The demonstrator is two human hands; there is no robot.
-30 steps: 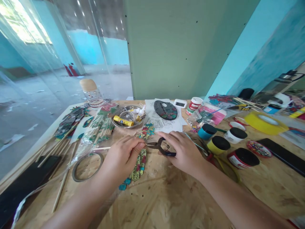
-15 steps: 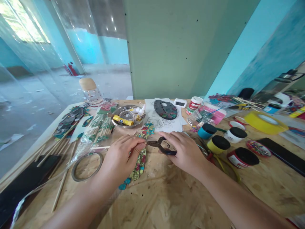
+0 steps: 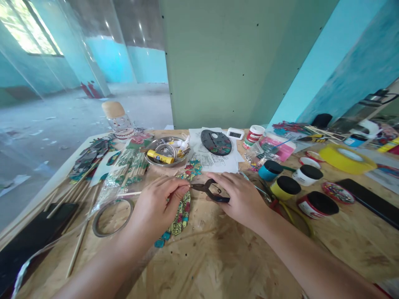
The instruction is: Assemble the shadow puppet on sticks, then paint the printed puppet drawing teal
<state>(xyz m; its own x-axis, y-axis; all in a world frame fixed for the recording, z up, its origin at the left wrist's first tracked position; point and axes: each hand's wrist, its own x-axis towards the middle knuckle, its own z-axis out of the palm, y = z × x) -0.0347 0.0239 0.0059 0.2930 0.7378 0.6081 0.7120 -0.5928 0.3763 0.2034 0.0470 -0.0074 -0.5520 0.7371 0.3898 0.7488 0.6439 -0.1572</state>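
Fingers of the left hand (image 3: 166, 197) pinched closed at the tips of the pliers (image 3: 207, 190); whatever lies between them is too small to identify. Right hand (image 3: 241, 197) wraps the plier handles, palm facing inward. Both forearms angle inward from the lower corners, hands nearly level above the tabletop (image 3: 218, 257). Patterned cutouts (image 3: 181, 216) lie beneath and beside the left hand.

Open near tabletop (image 3: 205, 261), jars (image 3: 285, 187) rightward, seemingly close-set
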